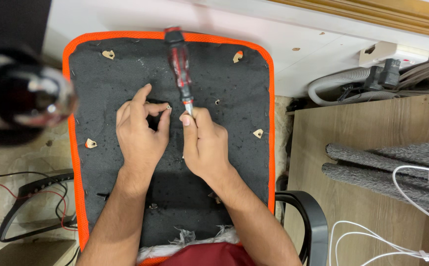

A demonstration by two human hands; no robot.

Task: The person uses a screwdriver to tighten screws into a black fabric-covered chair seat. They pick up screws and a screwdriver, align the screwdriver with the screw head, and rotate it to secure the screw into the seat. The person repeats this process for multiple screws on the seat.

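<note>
While the small screw sits pinched between thumb and forefinger of my left hand near the middle of the upturned seat base, my right hand closes its grip on the red-and-black screwdriver, shaft low, handle pointing toward the far edge. I judge the pinch steadies the screw. Orange trim borders it; dark fabric around the hands lies open.

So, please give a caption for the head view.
Left hand pinches a small screw; right hand holds a red-black screwdriver over an orange-edged black seat panel.
</note>
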